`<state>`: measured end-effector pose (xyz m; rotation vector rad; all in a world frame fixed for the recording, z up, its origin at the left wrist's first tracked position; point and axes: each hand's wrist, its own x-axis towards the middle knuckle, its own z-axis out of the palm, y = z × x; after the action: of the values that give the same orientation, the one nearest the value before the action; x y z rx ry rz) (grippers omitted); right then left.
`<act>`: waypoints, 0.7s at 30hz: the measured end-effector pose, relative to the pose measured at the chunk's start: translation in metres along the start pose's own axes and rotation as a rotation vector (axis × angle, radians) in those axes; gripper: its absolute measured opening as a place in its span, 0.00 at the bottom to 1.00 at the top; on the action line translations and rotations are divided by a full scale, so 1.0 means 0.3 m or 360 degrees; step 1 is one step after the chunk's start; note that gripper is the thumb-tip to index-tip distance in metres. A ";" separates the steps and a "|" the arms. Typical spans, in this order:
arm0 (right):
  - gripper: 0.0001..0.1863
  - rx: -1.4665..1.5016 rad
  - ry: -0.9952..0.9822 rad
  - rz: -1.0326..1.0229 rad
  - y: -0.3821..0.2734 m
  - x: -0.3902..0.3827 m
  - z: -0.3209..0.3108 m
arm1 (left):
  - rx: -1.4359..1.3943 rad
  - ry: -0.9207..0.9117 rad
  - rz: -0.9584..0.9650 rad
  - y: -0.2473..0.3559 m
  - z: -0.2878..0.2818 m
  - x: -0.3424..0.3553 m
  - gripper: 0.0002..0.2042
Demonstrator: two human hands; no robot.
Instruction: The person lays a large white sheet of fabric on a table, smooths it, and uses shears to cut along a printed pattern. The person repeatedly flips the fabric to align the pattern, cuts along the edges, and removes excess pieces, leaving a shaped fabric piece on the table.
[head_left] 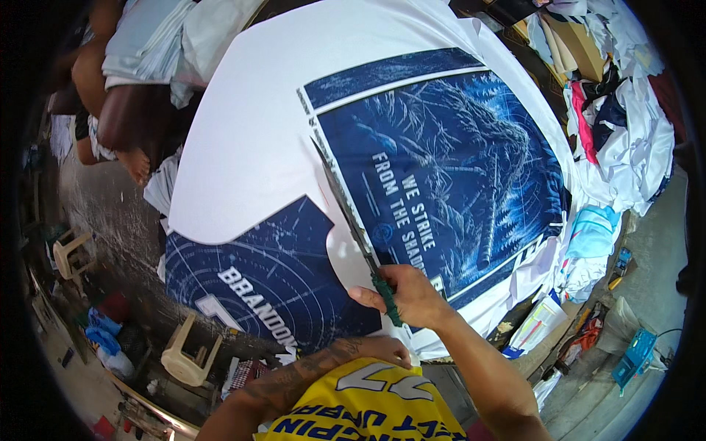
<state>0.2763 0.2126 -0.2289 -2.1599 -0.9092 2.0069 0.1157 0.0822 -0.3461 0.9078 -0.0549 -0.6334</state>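
Note:
A large white fabric sheet (250, 132) printed with dark blue panels is spread over the table. My right hand (408, 294) grips long scissors (346, 195) by their green-wrapped handles. Their blades point away from me and lie along the left edge of the larger blue panel (448, 176), which carries a mountain-and-forest picture and white lettering. To the left is a smaller blue panel (279, 272) with pale rings and lettering, its cut edge bordering the scissors. My left hand (388, 350) is closed on the fabric's near edge, close to my yellow shirt; its fingertips are partly hidden.
Another person's bare legs (125, 121) and folded pale cloth (151, 55) are at the upper left. Plastic stools (190, 353) stand on the floor at the left. Heaped white cloth (625, 140) lines the right side, with a turquoise device (635, 358) below it.

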 end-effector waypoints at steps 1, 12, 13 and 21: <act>0.38 -0.0014 0.0032 -0.0028 -0.036 0.023 -0.013 | 0.0018 -0.0028 0.0042 -0.013 -0.009 0.006 0.24; 0.44 -0.0040 0.0095 -0.0205 -0.356 0.239 -0.117 | -0.0386 0.0856 0.0045 0.328 -0.137 -0.326 0.15; 0.44 0.0016 0.0131 -0.0251 -0.391 0.257 -0.119 | 0.0705 0.1692 0.0112 0.387 -0.225 -0.455 0.08; 0.32 0.0192 0.0067 -0.0632 -0.488 0.285 -0.148 | 0.2098 0.2953 -0.0599 0.260 -0.306 -0.602 0.36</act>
<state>0.2608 0.3869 -0.2366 -1.7814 -1.0785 1.7673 0.0341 0.2794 -0.3064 2.5038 1.5480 0.2429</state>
